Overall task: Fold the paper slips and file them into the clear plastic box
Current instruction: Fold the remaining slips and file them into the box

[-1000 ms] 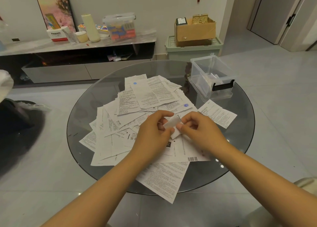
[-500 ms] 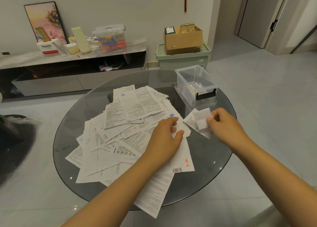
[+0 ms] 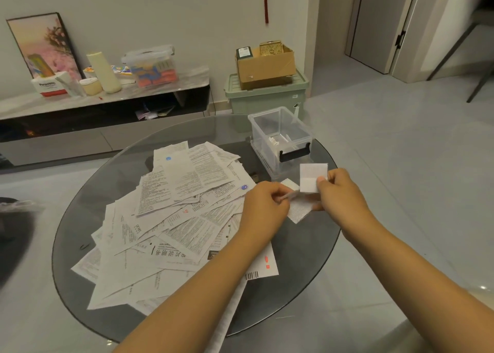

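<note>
- Clear plastic box (image 3: 280, 136), just beyond the right fingers, holds a few folded slips; lid off.
- Right hand (image 3: 340, 189) pinches folded slip (image 3: 312, 177) upright.
- Left hand (image 3: 264, 205) pinches the edge of another slip (image 3: 298, 208) on the glass surface (image 3: 307, 259).
- Since half a second ago: left hand left the paper pile (image 3: 171, 219), joining the right.

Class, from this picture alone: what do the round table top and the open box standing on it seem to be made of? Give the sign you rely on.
Round table top: probably dark tinted glass, glossy; the floor shows through it and light glints near its edge.
Open box: apparently clear, smooth rigid plastic; folded slips inside show through its walls, and it has a black latch.
</note>
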`<act>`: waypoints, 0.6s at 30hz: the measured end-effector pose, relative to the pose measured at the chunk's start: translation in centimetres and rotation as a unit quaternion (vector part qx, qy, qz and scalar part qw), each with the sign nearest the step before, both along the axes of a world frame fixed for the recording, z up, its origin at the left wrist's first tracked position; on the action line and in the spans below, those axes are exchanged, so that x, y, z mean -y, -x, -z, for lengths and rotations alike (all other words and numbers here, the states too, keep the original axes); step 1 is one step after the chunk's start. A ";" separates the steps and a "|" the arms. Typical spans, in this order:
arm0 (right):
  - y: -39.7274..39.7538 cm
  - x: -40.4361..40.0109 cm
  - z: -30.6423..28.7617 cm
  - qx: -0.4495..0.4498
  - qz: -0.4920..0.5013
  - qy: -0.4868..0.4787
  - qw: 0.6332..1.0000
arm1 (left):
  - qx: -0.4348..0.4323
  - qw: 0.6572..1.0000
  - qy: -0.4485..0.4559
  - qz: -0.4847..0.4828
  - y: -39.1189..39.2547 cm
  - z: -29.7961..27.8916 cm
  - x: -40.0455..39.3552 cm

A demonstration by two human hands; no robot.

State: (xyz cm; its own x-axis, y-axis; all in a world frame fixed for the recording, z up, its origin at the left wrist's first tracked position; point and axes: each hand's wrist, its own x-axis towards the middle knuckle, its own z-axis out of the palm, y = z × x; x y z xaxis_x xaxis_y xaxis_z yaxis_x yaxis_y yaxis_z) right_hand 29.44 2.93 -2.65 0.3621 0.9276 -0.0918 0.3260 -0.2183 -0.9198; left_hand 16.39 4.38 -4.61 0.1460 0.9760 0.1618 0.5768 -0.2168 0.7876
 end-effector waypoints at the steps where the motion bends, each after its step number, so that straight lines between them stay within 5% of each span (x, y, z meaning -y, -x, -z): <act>1: -0.2 0.1 0.0 0.022 0.006 -0.011 1.000 | -0.026 0.999 0.011 0.019 0.0 0.1 0.2; 13: -1.1 0.6 0.8 0.094 -0.033 0.047 0.994 | -0.205 0.972 0.083 0.085 -0.5 -1.2 0.1; 18: -1.1 0.6 0.8 0.105 -0.045 0.045 0.992 | -0.164 0.973 0.152 0.053 -0.7 -1.9 0.0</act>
